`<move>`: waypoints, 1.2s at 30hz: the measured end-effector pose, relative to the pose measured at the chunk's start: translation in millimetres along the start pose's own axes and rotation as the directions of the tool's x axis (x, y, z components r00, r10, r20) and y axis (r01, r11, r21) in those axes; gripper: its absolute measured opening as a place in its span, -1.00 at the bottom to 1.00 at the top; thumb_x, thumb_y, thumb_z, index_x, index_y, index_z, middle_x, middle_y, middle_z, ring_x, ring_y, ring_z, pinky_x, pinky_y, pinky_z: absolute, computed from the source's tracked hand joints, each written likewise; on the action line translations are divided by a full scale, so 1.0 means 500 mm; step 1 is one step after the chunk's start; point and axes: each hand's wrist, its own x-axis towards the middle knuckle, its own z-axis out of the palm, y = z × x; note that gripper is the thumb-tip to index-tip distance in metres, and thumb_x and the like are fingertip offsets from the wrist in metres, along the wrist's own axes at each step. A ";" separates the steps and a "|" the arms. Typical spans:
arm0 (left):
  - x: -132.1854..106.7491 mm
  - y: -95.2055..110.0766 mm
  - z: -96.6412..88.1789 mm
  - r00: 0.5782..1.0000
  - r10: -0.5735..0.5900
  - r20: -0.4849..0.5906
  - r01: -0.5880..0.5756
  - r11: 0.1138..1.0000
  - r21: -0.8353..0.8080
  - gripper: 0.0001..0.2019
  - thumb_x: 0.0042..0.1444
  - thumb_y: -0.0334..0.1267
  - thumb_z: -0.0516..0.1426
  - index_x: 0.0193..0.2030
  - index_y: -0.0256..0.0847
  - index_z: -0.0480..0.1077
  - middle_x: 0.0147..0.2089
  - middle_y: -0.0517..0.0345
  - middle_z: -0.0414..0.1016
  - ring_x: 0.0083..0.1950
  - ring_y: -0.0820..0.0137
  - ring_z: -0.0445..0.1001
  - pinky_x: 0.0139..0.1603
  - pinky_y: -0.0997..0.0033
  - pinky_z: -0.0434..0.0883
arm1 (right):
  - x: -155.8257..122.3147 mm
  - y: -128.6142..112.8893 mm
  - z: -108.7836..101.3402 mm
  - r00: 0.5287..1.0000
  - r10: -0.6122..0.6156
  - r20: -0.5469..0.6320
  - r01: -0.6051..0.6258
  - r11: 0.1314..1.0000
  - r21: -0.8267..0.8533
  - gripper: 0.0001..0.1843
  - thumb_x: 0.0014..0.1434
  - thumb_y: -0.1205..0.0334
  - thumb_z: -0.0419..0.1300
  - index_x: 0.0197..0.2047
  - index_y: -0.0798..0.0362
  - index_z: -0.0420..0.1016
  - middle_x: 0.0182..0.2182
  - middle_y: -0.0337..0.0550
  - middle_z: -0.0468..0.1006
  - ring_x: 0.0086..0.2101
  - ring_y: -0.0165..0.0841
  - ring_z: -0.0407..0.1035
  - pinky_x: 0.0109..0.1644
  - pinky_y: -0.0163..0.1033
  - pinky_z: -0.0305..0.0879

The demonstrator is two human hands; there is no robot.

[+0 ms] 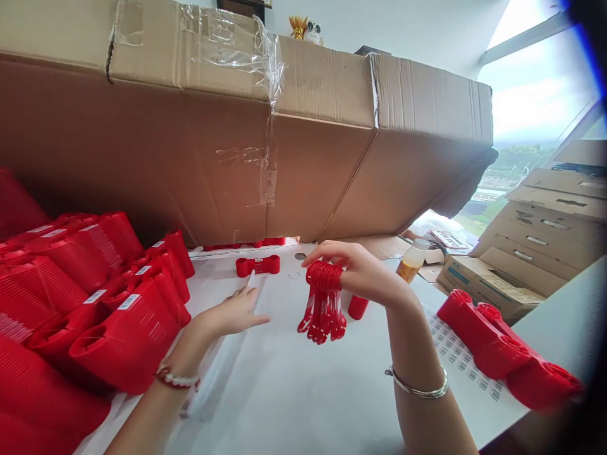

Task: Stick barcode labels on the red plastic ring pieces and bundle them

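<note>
Head view: the right hand (363, 275) — fingers curled, nearly closed — grips a bundle of red plastic handles (324, 303) above the white table (284, 398). The left hand (232, 313) is open, fingers spread, near a single red handle (257, 266) — just beside stacked red ribbed containers (128, 335).

On your left, ribbed plastic containers (124, 335) stand in rows on the tabletop (284, 398), and a long cardboard carton (237, 145) lies across the back. A loose plastic handle (257, 266) sits just beyond your left hand (227, 313). Your right hand (360, 275) holds a bundle of handles (322, 303). To its right lie a sheet of barcode labels (458, 351) and more containers (502, 351), with stacked boxes (531, 246) beyond.
</note>
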 end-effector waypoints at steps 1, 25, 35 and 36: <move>-0.009 0.020 -0.001 0.996 0.086 0.021 -0.085 0.995 -0.058 -0.37 0.28 0.10 0.20 0.39 -0.14 0.26 0.49 -0.22 0.21 0.49 -0.03 0.20 0.38 -0.14 0.27 | 0.000 -0.002 0.001 1.000 -0.017 0.017 0.017 1.000 0.018 -0.80 0.19 0.35 0.24 -0.17 -0.05 0.66 -0.19 -0.20 0.62 -0.21 -0.29 0.50 -0.21 -0.21 0.44; -0.076 0.133 0.022 0.854 0.514 0.076 -0.353 0.682 -0.641 -0.41 0.33 -0.07 0.19 0.42 -0.08 0.12 0.30 -0.15 0.40 0.25 0.13 0.49 0.25 0.06 0.41 | 0.008 -0.020 0.027 0.990 -0.095 0.103 0.075 0.979 0.189 -0.86 0.20 0.42 0.20 -0.26 0.04 0.58 -0.30 -0.23 0.60 -0.27 -0.35 0.45 -0.18 -0.26 0.37; -0.050 0.132 0.037 0.884 0.442 0.151 -0.259 0.732 -0.630 -0.67 0.12 -0.03 0.34 -0.11 -0.22 0.53 -0.08 -0.04 0.65 -0.04 0.14 0.62 -0.19 0.24 0.50 | 0.002 -0.036 0.036 0.969 -0.203 0.138 0.183 0.973 0.139 -0.84 0.26 0.42 0.23 -0.25 -0.01 0.60 -0.28 -0.23 0.60 -0.24 -0.33 0.43 -0.19 -0.25 0.38; -0.048 0.131 0.036 0.881 0.446 0.161 -0.251 0.727 -0.639 -0.67 0.10 -0.05 0.35 -0.10 -0.22 0.52 -0.06 -0.05 0.65 -0.05 0.15 0.62 -0.24 0.28 0.49 | 0.002 -0.035 0.036 0.972 -0.203 0.117 0.187 0.973 0.132 -0.83 0.26 0.43 0.22 -0.24 -0.01 0.60 -0.27 -0.23 0.60 -0.23 -0.33 0.43 -0.18 -0.24 0.38</move>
